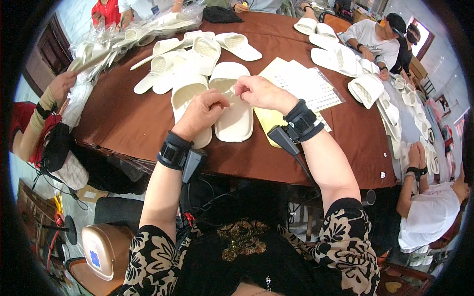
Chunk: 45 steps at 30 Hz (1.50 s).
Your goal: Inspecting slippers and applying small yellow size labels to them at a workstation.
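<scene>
A pair of cream-white slide slippers lies in front of me on the brown-covered table, soles down and toes toward the back. My left hand (206, 109) rests over the left slipper (186, 93), its fingers curled and the tips above the inner edge of the right slipper (234, 124). Over that right slipper's strap, my right hand (264, 93) is closed in a pinch. Whatever either hand holds is too small or hidden to make out. Just beyond my right wrist are white sheets of small printed labels (323, 91) on yellow backing paper (266, 121).
More white slippers (205, 52) are heaped behind the pair. Bagged slippers (133, 37) line the far left edge, and rows of slippers (340, 59) run down the right side. Co-workers (377, 42) sit around the table (286, 163). A cable hangs from my right wrist.
</scene>
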Tool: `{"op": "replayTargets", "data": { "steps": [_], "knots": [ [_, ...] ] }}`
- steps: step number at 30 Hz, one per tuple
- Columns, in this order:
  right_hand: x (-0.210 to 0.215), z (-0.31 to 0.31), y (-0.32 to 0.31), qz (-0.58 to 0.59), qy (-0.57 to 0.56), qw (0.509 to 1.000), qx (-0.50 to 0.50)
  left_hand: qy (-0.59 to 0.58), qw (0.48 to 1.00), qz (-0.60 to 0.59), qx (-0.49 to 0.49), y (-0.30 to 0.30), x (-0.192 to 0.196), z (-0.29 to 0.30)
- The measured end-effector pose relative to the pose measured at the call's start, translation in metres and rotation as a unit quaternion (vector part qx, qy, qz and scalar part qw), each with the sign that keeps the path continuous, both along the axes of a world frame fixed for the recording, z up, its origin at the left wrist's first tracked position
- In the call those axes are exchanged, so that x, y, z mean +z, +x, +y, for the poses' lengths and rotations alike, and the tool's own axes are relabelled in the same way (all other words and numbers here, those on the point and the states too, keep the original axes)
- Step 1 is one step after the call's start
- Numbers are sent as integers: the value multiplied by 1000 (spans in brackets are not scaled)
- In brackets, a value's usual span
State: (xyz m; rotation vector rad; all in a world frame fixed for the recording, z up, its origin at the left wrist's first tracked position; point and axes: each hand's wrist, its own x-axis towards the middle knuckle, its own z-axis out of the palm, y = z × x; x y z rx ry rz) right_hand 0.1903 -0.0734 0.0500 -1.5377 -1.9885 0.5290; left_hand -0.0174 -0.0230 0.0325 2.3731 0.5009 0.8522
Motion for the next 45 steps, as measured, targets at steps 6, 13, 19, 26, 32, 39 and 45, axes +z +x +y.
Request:
{"op": "replayTargets", "data": {
  "steps": [6, 13, 19, 26, 32, 39, 45],
  "knots": [
    [3, -1, -1, 8, -1, 1000, 26, -105, 994, -24, 31, -2, -4, 1],
    [10, -3, -17, 64, 12, 997, 28, -310, 941, -126, -47, -6, 2, 6],
    [16, -10, -20, 280, -90, 955, 33, -370, 913, -152, -84, -9, 7, 5],
    [6, -2, -28, 282, 32, 955, 88, -389, 905, -140, -106, -9, 7, 6],
    [9, -5, -28, 256, 3, 964, 67, -383, 910, -102, -124, -10, 6, 5],
    [5, -5, -21, 150, -95, 984, -26, -348, 921, -157, -84, -8, 0, 7],
    [6, -7, -21, 173, -152, 972, -47, -241, 961, -138, -15, -6, 3, 4]
  ]
}}
